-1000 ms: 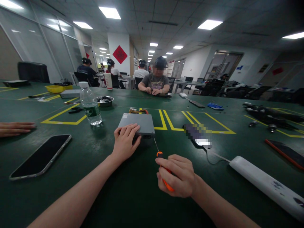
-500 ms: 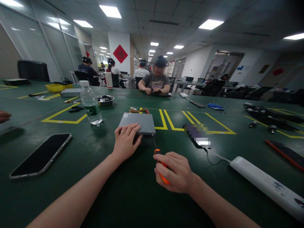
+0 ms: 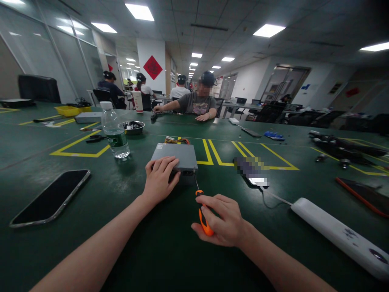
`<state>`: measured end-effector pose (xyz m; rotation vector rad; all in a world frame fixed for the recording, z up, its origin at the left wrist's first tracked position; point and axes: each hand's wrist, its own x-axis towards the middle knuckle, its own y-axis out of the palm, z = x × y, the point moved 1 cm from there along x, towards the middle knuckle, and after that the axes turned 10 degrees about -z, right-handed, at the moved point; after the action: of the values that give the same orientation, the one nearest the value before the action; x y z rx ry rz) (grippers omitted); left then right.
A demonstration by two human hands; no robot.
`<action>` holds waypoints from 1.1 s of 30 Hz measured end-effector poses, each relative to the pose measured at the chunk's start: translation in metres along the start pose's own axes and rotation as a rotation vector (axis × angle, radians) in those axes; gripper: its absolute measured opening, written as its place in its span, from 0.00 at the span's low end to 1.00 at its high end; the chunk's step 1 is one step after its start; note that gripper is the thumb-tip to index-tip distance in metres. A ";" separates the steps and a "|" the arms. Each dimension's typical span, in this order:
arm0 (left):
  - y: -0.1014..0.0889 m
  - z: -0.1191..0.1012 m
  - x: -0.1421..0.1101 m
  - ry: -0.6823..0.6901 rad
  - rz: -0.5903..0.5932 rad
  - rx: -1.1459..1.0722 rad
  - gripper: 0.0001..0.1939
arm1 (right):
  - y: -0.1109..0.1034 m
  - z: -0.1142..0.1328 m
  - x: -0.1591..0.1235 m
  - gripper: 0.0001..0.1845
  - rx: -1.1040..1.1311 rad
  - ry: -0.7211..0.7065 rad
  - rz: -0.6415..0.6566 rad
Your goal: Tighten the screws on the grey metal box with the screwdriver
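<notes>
A grey metal computer power supply point(image 3: 184, 152) lies on the green table with coloured wires behind it. My left hand point(image 3: 160, 175) grips its near left part, fingers over the top and thumb at the front side. In my right hand point(image 3: 223, 219) is an orange and black screwdriver point(image 3: 204, 221), held between thumb and fingers with the lower fingers partly loosened. Its thin shaft points up to the power supply's near right corner, and the tip meets that corner. Whatever screw may be there is too small to make out.
A water bottle point(image 3: 115, 136) and a phone point(image 3: 51, 198) stand and lie on the left. Behind is a metal bowl point(image 3: 133, 128) of small parts. On the right lie another phone point(image 3: 251, 172), a white power strip point(image 3: 337, 235) and blue gloves point(image 3: 274, 135). A person point(image 3: 199, 101) sits opposite.
My right fingers have shifted and opened somewhat around the screwdriver handle; my left hand stays put. The person opposite has stretched an arm leftward with a dark object. A hand at the left edge is gone.
</notes>
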<state>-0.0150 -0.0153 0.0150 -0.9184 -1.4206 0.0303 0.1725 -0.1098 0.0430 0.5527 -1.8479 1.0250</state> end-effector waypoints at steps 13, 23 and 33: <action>0.000 0.002 -0.001 -0.012 -0.043 0.036 0.18 | 0.003 0.003 -0.002 0.16 0.091 0.040 0.112; 0.001 0.002 -0.003 -0.084 -0.084 0.040 0.24 | 0.002 0.003 0.001 0.15 0.052 0.058 0.147; -0.001 0.004 -0.001 -0.052 -0.096 0.072 0.22 | 0.000 0.004 -0.002 0.17 0.165 0.153 0.143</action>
<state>-0.0191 -0.0144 0.0145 -0.7949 -1.5005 0.0332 0.1713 -0.1128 0.0399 0.4306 -1.6968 1.2874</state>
